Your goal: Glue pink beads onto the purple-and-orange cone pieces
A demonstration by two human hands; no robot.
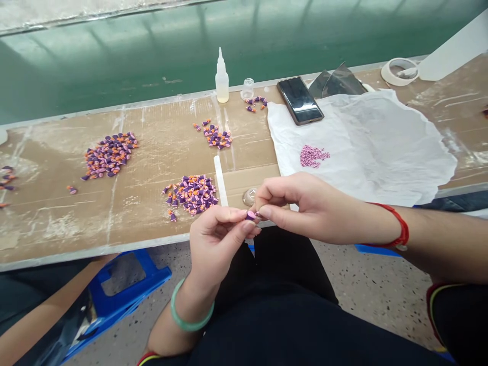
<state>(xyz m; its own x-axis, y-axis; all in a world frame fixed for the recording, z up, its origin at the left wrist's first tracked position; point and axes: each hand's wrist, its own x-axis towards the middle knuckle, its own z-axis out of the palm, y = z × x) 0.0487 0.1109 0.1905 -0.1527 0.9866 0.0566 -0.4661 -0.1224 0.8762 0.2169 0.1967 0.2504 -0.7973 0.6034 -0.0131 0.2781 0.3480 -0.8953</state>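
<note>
Brown cardboard, streaked with whitish marks, covers the worktop [163, 152], which runs in front of a green panel [152, 56]. Take the dropper bottle [221, 86], upright with its nozzle straight up, as the landmark.

Well toward the wearer from the bottle and a little to its right, beyond the worktop's near edge, the small purple-and-pink piece [250, 215] is up in the fingers. Its pink face turns up and toward the right hand [305, 206], its purple side down and toward the left hand [213, 236]. Its long axis seems to lie crosswise, from one hand to the other, though the piece is too small to be sure.

The left grip pinches the piece between thumb and fingers. The right grip has thumb and forefinger drawn close at the pink face; whether anything tiny sits between them cannot be told.

Similar pieces lie in a pile [217, 136] just on the bottle's near side, another pile [196, 195] farther toward the wearer, and a third pile [110, 155] well to its left. Right of the bottle, a white cloth [381, 147] bears tiny pink bits [313, 156] and most of a slanting phone [300, 100].
</note>
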